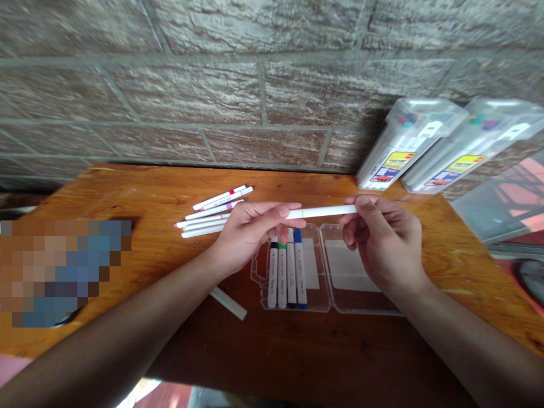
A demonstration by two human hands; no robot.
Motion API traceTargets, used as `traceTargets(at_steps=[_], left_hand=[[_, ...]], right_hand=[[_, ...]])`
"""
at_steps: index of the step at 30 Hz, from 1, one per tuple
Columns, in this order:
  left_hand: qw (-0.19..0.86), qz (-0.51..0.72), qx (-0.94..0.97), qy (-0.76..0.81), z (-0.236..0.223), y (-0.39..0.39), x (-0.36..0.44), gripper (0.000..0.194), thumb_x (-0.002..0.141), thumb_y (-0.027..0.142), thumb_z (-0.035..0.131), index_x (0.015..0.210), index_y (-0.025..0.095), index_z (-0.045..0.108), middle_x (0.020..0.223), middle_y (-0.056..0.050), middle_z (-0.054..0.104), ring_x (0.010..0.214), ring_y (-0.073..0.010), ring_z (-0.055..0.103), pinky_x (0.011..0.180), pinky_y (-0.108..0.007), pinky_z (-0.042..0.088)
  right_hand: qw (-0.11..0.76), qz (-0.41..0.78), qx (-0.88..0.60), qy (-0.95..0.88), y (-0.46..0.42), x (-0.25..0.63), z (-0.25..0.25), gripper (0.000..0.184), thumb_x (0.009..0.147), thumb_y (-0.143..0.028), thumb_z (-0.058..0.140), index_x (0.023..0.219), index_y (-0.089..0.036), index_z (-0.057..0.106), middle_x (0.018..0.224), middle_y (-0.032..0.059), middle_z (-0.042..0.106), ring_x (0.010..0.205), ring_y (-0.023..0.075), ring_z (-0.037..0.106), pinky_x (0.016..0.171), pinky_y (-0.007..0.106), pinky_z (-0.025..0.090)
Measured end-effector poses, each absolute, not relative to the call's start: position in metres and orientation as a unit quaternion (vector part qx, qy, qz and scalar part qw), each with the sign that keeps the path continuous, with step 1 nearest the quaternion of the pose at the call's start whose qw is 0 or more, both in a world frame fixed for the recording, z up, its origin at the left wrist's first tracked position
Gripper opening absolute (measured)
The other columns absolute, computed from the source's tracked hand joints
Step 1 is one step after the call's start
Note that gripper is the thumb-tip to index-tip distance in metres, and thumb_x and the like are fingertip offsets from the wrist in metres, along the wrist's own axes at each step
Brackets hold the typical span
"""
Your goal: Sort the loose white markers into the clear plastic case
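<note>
A slim white marker (327,212) with a thin green ring is held level between my two hands. My left hand (255,229) pinches its ringed end, and my right hand (385,238) grips the opposite end between thumb and fingers. Below them lies an open clear plastic case (329,266). Several thicker white markers (287,277) with black, green and blue parts rest side by side in its left half. White paper (351,263) shows in the right half. Beyond my left hand, several slim white markers (208,218) lie loosely on the table.
Two clear marker boxes (393,153) lean against the stone wall (212,90) at the back right. A white stick-like piece (229,304) lies near my left forearm. The wooden table (140,192) carries a pixelated area (59,272) at left.
</note>
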State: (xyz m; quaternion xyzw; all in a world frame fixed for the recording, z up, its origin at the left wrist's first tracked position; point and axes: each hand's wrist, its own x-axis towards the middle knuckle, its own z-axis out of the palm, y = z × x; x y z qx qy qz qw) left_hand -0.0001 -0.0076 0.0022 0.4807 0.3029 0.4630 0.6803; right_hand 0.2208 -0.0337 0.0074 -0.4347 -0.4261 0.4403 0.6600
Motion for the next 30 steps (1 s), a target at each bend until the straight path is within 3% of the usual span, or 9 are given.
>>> traceTargets(at_steps=[6,18,30], left_hand=[[0.639,0.463,0.525,0.320,-0.0009,-0.0076,-0.0005,0.030,0.087,0.033,0.085,0.113,0.017,0.084,0.094,-0.011,0.086,0.062,-0.0117,0.067,0.064,-0.026,0.058],[0.627,0.471,0.523,0.333,0.0009,-0.0067,-0.0003,0.023,0.083,0.029,0.089,0.102,0.016,0.085,0.084,-0.007,0.084,0.058,-0.0099,0.066,0.058,-0.022,0.055],[0.595,0.480,0.535,0.360,0.0034,-0.0062,0.0010,0.028,0.078,0.034,0.092,0.096,0.014,0.084,0.076,-0.005,0.080,0.056,-0.0109,0.065,0.056,-0.023,0.053]], right_hand=[[0.652,0.430,-0.447,-0.437,-0.0338,0.2215,0.0068,0.019,0.094,-0.037,0.078,0.090,-0.019,0.079,0.068,0.0010,0.073,0.041,0.0089,0.057,0.037,0.021,0.043],[0.639,0.380,-0.454,-0.490,-0.0406,0.2180,0.0091,0.027,0.095,-0.046,0.078,0.092,-0.019,0.078,0.069,0.0013,0.073,0.042,0.0096,0.057,0.037,0.023,0.045],[0.620,0.363,-0.462,-0.520,-0.0433,0.2183,0.0088,0.020,0.098,-0.040,0.076,0.092,-0.021,0.077,0.072,0.0020,0.076,0.043,0.0112,0.059,0.040,0.025,0.046]])
